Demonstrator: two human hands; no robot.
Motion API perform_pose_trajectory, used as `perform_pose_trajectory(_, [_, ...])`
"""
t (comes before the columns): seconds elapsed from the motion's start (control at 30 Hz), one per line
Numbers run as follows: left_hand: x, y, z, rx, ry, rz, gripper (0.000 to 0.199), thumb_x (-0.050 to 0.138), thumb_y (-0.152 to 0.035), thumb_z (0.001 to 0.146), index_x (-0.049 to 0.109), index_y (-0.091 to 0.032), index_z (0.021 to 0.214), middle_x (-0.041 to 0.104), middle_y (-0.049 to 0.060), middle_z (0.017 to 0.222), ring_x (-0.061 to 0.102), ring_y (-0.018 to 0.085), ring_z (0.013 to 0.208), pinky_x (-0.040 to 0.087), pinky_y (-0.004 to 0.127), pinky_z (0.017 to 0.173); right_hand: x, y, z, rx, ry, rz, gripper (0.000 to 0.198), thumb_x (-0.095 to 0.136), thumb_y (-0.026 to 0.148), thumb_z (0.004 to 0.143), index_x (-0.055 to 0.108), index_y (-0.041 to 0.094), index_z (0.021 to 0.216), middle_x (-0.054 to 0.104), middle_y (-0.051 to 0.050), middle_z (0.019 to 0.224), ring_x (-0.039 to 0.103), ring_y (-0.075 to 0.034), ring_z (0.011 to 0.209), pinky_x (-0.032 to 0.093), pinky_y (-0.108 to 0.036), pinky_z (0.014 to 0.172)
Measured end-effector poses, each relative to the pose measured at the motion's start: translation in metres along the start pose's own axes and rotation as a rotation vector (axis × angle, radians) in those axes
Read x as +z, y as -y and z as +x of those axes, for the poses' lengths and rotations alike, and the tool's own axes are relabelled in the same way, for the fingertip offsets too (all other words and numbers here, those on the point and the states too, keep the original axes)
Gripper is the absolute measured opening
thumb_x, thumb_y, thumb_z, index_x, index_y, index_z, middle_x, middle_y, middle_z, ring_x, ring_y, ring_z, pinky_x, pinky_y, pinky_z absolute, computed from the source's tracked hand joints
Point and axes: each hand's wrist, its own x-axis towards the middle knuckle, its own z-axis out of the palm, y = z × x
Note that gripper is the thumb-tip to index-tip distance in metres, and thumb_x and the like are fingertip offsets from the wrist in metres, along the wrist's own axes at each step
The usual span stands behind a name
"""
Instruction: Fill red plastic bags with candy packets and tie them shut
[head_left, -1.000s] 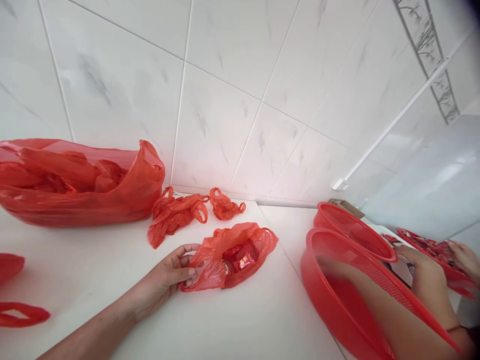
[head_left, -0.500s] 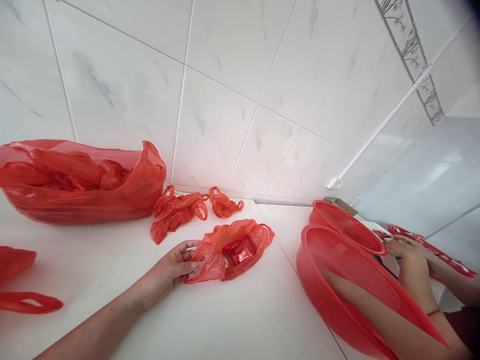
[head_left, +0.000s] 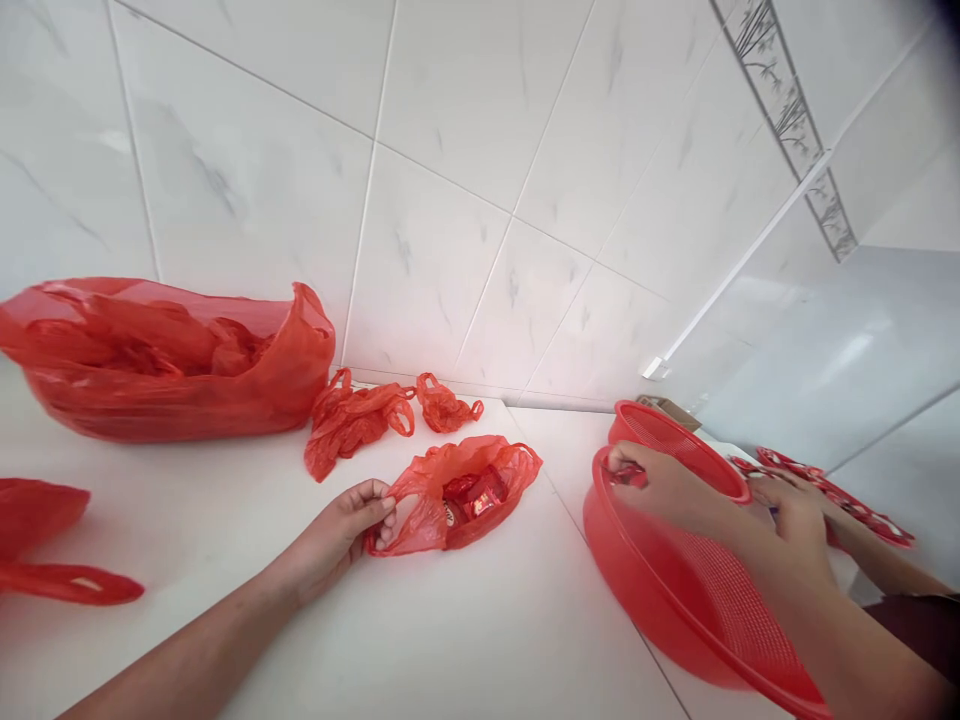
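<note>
My left hand [head_left: 346, 535] pinches the near-left edge of a red plastic bag [head_left: 431, 510] lying on the white table. Through the bag's mouth, several small red wrapped packets [head_left: 482, 494] show. Over the far rim of a red plastic basket [head_left: 637, 590] is my right hand [head_left: 656, 480], its fingers closed around a small red packet [head_left: 630, 474]. The inside of that basket is partly covered by my right arm.
Two crumpled red bags [head_left: 358, 422] lie near the tiled wall. A large red bag stuffed with bags [head_left: 180, 400] stands at left. Behind the near basket is a second red basket [head_left: 675, 440]. At far right, another person's hands [head_left: 795, 500] work near red-and-white packets [head_left: 870, 505].
My right hand has risen from inside the near basket to its far rim, now with a red packet in its fingers. My left hand still grips the bag's edge.
</note>
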Motion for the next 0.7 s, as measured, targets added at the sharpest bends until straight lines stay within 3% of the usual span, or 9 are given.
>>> perform_pose_trajectory(0.13, [0.002, 0.0, -0.003, 0.029, -0.009, 0.002, 0.026, 0.067, -0.036, 0.08, 0.05, -0.019, 0.071, 0.059, -0.003, 0.061, 0.048, 0.009, 0.054, 0.034, 0.02, 0.052, 0.055, 0.045, 0.014, -0.235, 0.285, -0.007, 0.014, 0.048, 0.013, 0.075, 0.053, 0.023, 0.084, 0.059, 0.001, 0.09, 0.053, -0.011, 0.068, 0.044, -0.023, 0.059])
perform_pose_trajectory(0.23, [0.003, 0.0, -0.006, 0.052, -0.007, -0.004, 0.029, 0.067, -0.038, 0.081, 0.048, -0.018, 0.068, 0.059, -0.002, 0.061, 0.05, 0.01, 0.054, 0.036, 0.021, 0.053, 0.109, 0.07, 0.023, -0.393, 0.315, -0.037, 0.019, 0.05, 0.006, 0.069, 0.051, 0.022, 0.078, 0.055, 0.002, 0.086, 0.051, -0.011, 0.071, 0.04, -0.022, 0.06])
perform_pose_trajectory(0.37, [0.002, -0.001, -0.007, 0.083, -0.017, -0.035, 0.031, 0.065, -0.041, 0.081, 0.046, -0.019, 0.07, 0.059, -0.002, 0.058, 0.05, 0.009, 0.051, 0.037, 0.021, 0.053, 0.156, 0.08, 0.04, -0.425, 0.305, -0.046, 0.023, 0.056, 0.003, 0.065, 0.057, 0.022, 0.079, 0.054, 0.003, 0.085, 0.052, -0.01, 0.069, 0.039, -0.022, 0.06])
perform_pose_trajectory(0.47, [-0.001, 0.0, -0.006, 0.104, -0.03, -0.071, 0.031, 0.064, -0.041, 0.082, 0.044, -0.02, 0.071, 0.059, -0.003, 0.056, 0.049, 0.009, 0.049, 0.036, 0.02, 0.051, 0.159, 0.072, 0.049, -0.364, 0.188, -0.023, 0.028, 0.06, 0.011, 0.07, 0.06, 0.025, 0.093, 0.056, 0.001, 0.098, 0.056, -0.014, 0.088, 0.044, -0.026, 0.076])
perform_pose_trajectory(0.57, [-0.003, 0.001, -0.004, 0.113, -0.024, -0.106, 0.032, 0.063, -0.041, 0.083, 0.044, -0.019, 0.069, 0.057, -0.003, 0.054, 0.05, 0.009, 0.049, 0.036, 0.021, 0.051, 0.149, 0.054, 0.049, -0.194, -0.058, -0.007, 0.024, 0.048, 0.023, 0.083, 0.055, 0.024, 0.106, 0.052, -0.004, 0.111, 0.052, -0.019, 0.105, 0.041, -0.034, 0.091])
perform_pose_trajectory(0.7, [-0.003, 0.003, -0.003, 0.115, -0.013, -0.141, 0.033, 0.064, -0.04, 0.082, 0.044, -0.019, 0.068, 0.052, -0.005, 0.049, 0.052, 0.01, 0.05, 0.037, 0.02, 0.052, 0.146, 0.021, 0.034, 0.068, -0.286, 0.008, 0.051, 0.048, 0.042, 0.082, 0.041, 0.019, 0.127, 0.04, -0.016, 0.128, 0.045, -0.031, 0.115, 0.04, -0.047, 0.092])
